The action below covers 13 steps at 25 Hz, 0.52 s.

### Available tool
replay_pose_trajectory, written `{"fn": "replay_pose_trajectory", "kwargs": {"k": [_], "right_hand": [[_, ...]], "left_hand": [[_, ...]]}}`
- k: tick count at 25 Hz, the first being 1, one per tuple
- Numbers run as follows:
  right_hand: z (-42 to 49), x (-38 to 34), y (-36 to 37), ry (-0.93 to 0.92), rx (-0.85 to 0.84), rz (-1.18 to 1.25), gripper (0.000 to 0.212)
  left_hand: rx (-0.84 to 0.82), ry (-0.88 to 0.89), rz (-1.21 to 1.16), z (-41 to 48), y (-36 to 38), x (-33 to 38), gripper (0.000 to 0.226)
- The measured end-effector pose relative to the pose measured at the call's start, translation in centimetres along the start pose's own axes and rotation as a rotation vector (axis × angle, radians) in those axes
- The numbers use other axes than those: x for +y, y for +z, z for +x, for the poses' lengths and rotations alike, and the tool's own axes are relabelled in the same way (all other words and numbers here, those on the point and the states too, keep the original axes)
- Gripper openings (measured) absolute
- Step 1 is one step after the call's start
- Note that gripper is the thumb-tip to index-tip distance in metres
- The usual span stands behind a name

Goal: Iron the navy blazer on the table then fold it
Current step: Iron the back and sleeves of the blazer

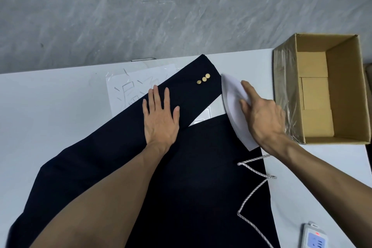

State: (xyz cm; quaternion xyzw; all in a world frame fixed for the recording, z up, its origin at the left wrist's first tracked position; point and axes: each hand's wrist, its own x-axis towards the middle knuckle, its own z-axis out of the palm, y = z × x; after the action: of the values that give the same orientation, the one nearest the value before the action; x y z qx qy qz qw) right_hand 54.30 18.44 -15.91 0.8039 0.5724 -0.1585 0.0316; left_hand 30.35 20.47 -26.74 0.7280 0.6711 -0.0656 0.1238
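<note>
Both bare forearms reach forward, well apart. The left arm comes in from 7 o'clock, and the left hand [161, 116] lies flat, palm down, its fingers [156, 94] straight and slightly spread toward 12 o'clock. The right arm enters from 4 o'clock. The right hand [261, 119] grips the iron [231, 98], knuckles up, index finger stretched toward 11 o'clock.

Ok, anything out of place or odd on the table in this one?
The cord lies kinked across the right edge of the blazer, near the iron in the right hand, so it could snag. The left hand presses the sleeve flat. Nothing else stands out.
</note>
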Motion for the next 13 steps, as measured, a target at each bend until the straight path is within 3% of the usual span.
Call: {"fn": "replay_pose_trajectory", "kwargs": {"k": [6,10,13], "right_hand": [[1.1,-0.6,-2.7,0.120,0.089,0.383,0.043],[6.4,-5.5,-4.1,0.067,0.083,0.619,0.041],[9.8,-10.9,-4.3,-0.082,0.071,0.623,0.034]], "left_hand": [[-0.044,0.136,-0.011,-0.5,-0.7,-1.2,0.067],[-0.023,0.150,0.046,-1.9,-0.5,-3.7,0.070],[-0.010,0.127,0.048,-2.2,0.0,-4.5,0.073]]}}
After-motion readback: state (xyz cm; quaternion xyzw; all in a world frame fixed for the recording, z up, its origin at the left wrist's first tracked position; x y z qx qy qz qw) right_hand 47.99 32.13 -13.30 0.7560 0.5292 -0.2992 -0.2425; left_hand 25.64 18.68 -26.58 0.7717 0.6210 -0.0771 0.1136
